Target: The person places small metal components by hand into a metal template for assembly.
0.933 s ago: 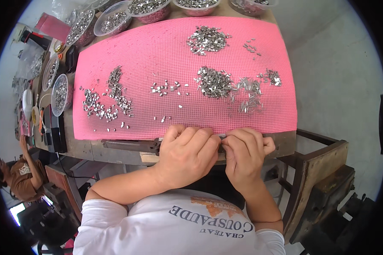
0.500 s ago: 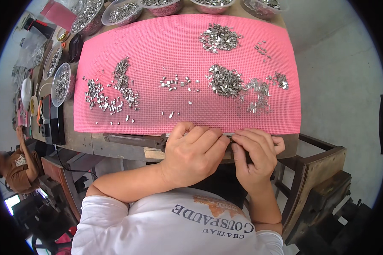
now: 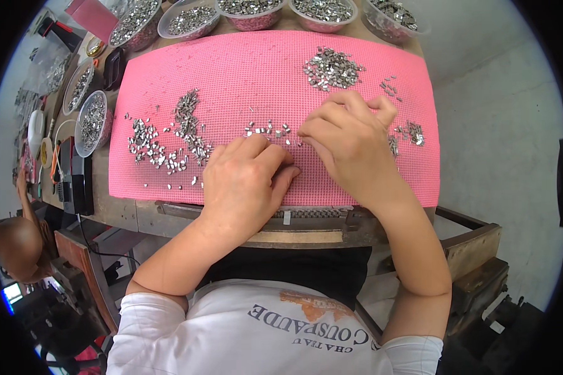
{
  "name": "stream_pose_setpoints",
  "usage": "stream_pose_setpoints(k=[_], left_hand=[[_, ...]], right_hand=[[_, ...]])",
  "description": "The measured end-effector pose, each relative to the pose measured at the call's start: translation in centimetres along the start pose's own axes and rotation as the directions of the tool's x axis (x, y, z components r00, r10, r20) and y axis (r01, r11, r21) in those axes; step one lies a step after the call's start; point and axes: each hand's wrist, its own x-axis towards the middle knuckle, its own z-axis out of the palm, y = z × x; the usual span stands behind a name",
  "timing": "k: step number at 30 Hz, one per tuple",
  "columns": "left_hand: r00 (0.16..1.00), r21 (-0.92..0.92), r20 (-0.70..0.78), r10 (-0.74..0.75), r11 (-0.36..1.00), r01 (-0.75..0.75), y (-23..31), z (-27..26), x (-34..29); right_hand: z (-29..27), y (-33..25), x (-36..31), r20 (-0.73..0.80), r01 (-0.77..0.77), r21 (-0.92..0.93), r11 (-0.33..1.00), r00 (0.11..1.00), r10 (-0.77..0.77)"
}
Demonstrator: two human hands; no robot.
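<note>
My right hand (image 3: 356, 137) is over the pink mesh mat (image 3: 231, 69), its thumb and fingers pinched beside a loose group of small silvery metal pieces (image 3: 271, 129). Whatever sits in the pinch is too small to make out. Lower and to the left, my left hand (image 3: 241, 184) rests on the mat with fingers curled; its fingertips are partly hidden. Below it, along the table's front edge, lies a dark metal holder (image 3: 350, 219) with a row of small metal pieces (image 3: 313, 213) in it. A light metal tab (image 3: 286, 217) stands out on this row.
Piles of metal pieces lie at the mat's left (image 3: 150, 147) and back right (image 3: 333, 67). Clear tubs (image 3: 250, 22) of pieces line the back and left. A wooden strip (image 3: 300, 237) runs below the holder. Another person (image 3: 22, 244) is at far left.
Both hands have left the holder at the front edge and moved onto the mat, the right one farther up. The row of pieces in the holder now shows.
</note>
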Motion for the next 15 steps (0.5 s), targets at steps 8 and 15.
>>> stream_pose_setpoints(k=[8,15], left_hand=[[1.000,0.030,0.011,-0.013,0.999,0.013,-0.5,0.1,0.4],[0.974,-0.161,0.181,-0.134,0.973,0.164,-2.1,-1.6,0.5]], right_hand=[[0.6,0.6,1.2,0.151,0.054,-0.019,0.998,0.987,-0.051],[0.5,0.7,1.2,0.176,0.069,0.059,0.996,0.981,-0.078]])
